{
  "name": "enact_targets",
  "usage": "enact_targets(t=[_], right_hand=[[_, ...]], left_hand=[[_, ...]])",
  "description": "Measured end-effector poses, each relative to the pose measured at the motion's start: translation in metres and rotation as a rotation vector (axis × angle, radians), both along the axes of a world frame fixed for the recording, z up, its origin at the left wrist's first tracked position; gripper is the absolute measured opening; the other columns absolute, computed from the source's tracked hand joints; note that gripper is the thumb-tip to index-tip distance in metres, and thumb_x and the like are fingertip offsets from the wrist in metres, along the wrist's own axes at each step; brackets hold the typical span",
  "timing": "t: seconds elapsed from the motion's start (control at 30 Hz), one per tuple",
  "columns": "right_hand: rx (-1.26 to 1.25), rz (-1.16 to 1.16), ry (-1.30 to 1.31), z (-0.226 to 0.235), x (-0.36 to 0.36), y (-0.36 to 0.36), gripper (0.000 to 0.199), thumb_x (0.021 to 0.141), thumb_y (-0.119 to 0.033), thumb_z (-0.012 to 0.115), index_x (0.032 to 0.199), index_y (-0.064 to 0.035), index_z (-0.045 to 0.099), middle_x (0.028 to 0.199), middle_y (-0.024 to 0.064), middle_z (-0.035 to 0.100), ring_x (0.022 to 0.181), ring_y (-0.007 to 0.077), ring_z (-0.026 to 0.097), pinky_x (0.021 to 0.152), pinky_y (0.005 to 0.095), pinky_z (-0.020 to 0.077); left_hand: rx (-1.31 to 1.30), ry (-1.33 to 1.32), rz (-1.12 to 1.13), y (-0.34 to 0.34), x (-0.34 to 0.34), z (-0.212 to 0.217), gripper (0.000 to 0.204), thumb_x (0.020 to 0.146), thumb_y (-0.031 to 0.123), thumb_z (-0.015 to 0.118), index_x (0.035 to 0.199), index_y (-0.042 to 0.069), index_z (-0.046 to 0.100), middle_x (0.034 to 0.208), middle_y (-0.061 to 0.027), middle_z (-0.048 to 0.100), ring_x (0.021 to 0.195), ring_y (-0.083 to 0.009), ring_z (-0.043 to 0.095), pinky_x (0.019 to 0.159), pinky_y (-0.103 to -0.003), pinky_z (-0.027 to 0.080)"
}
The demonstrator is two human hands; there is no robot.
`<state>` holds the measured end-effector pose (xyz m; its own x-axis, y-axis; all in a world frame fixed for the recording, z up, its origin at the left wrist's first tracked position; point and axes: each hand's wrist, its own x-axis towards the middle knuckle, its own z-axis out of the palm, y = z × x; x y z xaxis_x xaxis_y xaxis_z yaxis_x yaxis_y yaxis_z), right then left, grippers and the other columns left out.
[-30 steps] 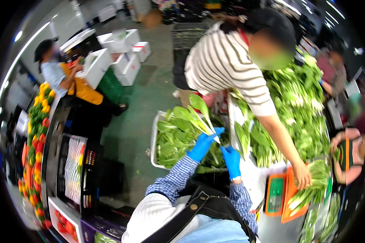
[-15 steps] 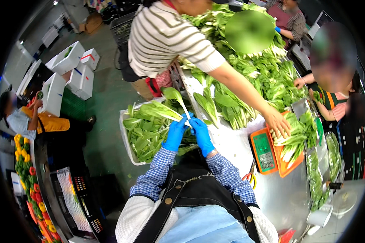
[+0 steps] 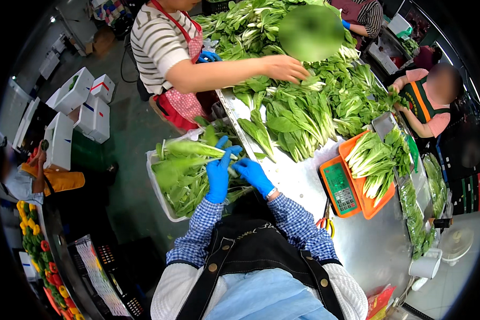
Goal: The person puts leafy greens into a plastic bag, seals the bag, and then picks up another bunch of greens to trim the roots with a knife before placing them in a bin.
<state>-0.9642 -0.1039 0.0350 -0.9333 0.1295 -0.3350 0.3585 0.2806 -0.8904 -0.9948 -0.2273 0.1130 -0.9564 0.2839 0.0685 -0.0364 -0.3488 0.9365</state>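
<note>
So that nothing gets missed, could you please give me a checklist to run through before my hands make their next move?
1. Both hands gloved: ok; left hand and right hand wear blue gloves.
2. Stalks secured: ok; the left hand holds the leafy greens at their pale ends.
3. Right hand free: cannot tell; its fingertips are close to those ends.
4. Scale clear: not ok; a pile of greens lies on the orange scale.
5. Scissors out of hand: ok; the scissors lie beside the scale.
</note>
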Motion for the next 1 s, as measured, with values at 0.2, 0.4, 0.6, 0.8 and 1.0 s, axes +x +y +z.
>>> enact_targets(t=[0.2, 0.4, 0.6, 0.8, 1.0], right_hand=[[0.973, -0.542, 0.459, -0.024, 0.024, 0.067, 0.036, 0.076, -0.025, 0.067, 0.101, -0.0027, 0.055, 0.089, 0.0143, 0.063, 0.075, 0.0291, 0.060, 0.066, 0.0354, 0.0463], [-0.148, -0.622, 0.237, -0.044, 0.025, 0.090, 0.025, 0.084, -0.021, 0.058, 0.097, -0.0002, 0.061, 0.087, 0.0056, 0.062, 0.063, 0.0100, 0.050, 0.057, 0.0230, 0.0414], [-0.848, -0.423, 0.289, 0.023, 0.021, 0.045, 0.031, 0.092, -0.024, 0.046, 0.108, -0.0012, 0.058, 0.093, 0.0009, 0.061, 0.070, 0.0046, 0.046, 0.062, 0.0169, 0.0369], [-0.896, -0.266, 0.141, 0.048, 0.018, 0.008, 0.027, 0.090, -0.023, 0.048, 0.100, -0.0013, 0.061, 0.077, -0.0022, 0.057, 0.057, 0.0032, 0.040, 0.050, 0.0162, 0.0313], [-0.652, -0.374, 0.127, 0.032, 0.019, -0.015, 0.023, 0.088, -0.024, 0.053, 0.090, -0.0024, 0.063, 0.070, -0.0007, 0.057, 0.053, 0.0046, 0.041, 0.047, 0.0172, 0.0308]], left_hand=[[0.450, -0.443, -0.115, -0.010, -0.010, -0.057, 0.035, 0.086, 0.011, 0.051, 0.120, 0.003, 0.047, 0.097, -0.0072, 0.057, 0.080, -0.0156, 0.055, 0.068, -0.028, 0.047], [0.392, -0.515, -0.159, -0.003, -0.013, -0.071, 0.024, 0.085, 0.008, 0.053, 0.109, 0.004, 0.053, 0.074, 0.0011, 0.049, 0.062, -0.0069, 0.044, 0.052, -0.023, 0.035], [0.408, -0.551, -0.155, -0.008, -0.018, -0.081, 0.026, 0.086, 0.011, 0.056, 0.110, 0.003, 0.053, 0.073, -0.0008, 0.054, 0.058, -0.0066, 0.044, 0.048, -0.020, 0.032], [0.354, -0.461, -0.291, 0.001, -0.012, -0.075, 0.036, 0.086, 0.012, 0.055, 0.119, 0.003, 0.047, 0.095, -0.0022, 0.059, 0.072, -0.0076, 0.052, 0.053, -0.020, 0.036], [0.251, -0.487, -0.214, -0.005, -0.015, -0.099, 0.031, 0.085, 0.013, 0.056, 0.114, 0.004, 0.052, 0.093, -0.0013, 0.060, 0.076, -0.0087, 0.055, 0.057, -0.022, 0.039]])
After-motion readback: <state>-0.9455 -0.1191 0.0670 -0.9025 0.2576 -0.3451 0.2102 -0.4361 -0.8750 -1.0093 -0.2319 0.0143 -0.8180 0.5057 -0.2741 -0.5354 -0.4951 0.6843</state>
